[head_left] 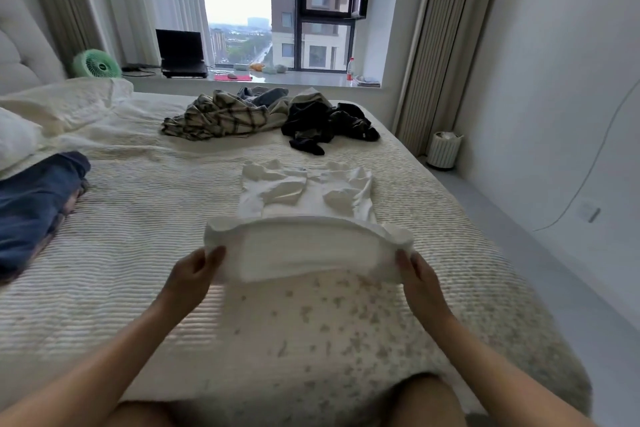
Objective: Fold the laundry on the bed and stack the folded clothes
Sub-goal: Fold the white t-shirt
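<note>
- A white T-shirt (306, 199) lies on the cream ribbed bedspread (138, 253), near the middle of the bed, with both sleeves folded in across its chest.
- Its bottom hem is lifted off the bedspread and turned up toward the collar, forming a raised band of doubled cloth (the upper part lies flat).
- The left hand (194, 272) pinches the left corner of that raised hem, thumb on top of the cloth and fingers curled beneath it.
- The right hand (417, 276) pinches the right corner in the same way, fingers closed round the cloth edge.
- Both bare forearms reach in from the bottom of the view, well apart from each other.
- Beyond the shirt, near the far edge of the bed, lies an unfolded heap: a plaid garment (218, 120) on the left and dark clothes (323, 125) on the right, touching each other.
- A blue garment (38, 204) lies at the left edge of the bed, just beside a white pillow (15, 139).
- On the window ledge behind the bed stand a green fan (97, 64), an open laptop (181, 54) and a bottle with a red cap (350, 69).
- A white ribbed bin (443, 149) stands on the floor to the right of the bed, by the wall.
</note>
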